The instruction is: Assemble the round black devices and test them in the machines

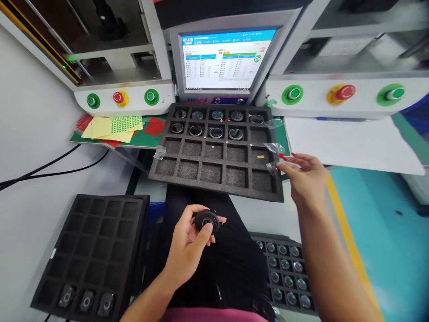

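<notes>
My left hand point(189, 241) grips a small round black part point(206, 222) with a lens-like centre, held over my lap. My right hand point(306, 176) reaches to the right edge of a black foam tray point(217, 172) and pinches a small clear plastic film point(272, 167) with a red tab between its fingertips. The tray's two far rows hold several round lens parts point(216, 132); its nearer cells are empty, one with a small yellow tag point(260, 157).
A monitor point(228, 58) stands behind the tray between two machine panels with green and red buttons point(345, 92). A foam tray point(90, 255) at lower left holds three black parts. Another tray point(284, 273) at lower right holds several small lenses. Sticker sheets point(114, 127) lie at left. White paper point(351, 143) lies at right.
</notes>
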### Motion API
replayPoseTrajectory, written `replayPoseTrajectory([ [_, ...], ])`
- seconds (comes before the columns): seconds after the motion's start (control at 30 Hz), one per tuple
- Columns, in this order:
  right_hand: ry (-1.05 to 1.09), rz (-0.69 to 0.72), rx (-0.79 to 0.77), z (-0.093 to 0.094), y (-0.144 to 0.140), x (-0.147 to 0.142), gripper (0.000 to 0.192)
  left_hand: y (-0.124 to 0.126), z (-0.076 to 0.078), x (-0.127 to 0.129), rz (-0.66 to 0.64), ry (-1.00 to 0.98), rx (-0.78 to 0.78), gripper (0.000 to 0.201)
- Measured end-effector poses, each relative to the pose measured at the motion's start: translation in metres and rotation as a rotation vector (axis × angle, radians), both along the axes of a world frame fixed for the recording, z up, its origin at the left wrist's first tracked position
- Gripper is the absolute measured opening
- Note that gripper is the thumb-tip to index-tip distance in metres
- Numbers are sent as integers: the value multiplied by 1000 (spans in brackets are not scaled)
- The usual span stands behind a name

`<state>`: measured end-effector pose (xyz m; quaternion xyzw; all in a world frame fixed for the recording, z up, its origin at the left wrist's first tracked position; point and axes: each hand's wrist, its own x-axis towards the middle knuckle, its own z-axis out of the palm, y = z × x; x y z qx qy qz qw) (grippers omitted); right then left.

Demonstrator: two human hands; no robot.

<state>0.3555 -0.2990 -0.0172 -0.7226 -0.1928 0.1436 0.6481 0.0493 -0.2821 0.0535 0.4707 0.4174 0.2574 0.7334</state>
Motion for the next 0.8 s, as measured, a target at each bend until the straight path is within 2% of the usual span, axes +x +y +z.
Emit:
replayPoseTrajectory([
  [0.1,-80,-112,55,12,-2,-16,40,-1,4,0,-3,6,22,31],
  [0.17,-132,-180,133,28,-10,-41,45,-3,5,0,14,6,39,33],
  [0.23,-135,-179,221,48,-23,-74,41,-6,5,2,36,-14,52,32],
  [0.27,-109,-144,250,57,-32,-93,38,-8,4,3,45,-31,56,32],
  [0.4,268,431,220,77,-59,-152,26,-16,2,5,26,-106,64,33],
  [0.47,427,624,233,78,-63,-166,23,-19,3,1,-40,-147,98,40],
  [0.53,517,685,245,76,-62,-170,21,-20,5,-5,-140,-189,178,48],
  [0.63,550,673,235,74,-57,-165,24,-17,10,-14,-296,-166,284,53],
  [0.7,553,676,228,76,-55,-160,27,-12,11,-17,-369,-112,284,52],
  [0.8,585,704,216,79,-53,-157,29,-6,12,-17,-402,-91,249,52],
])
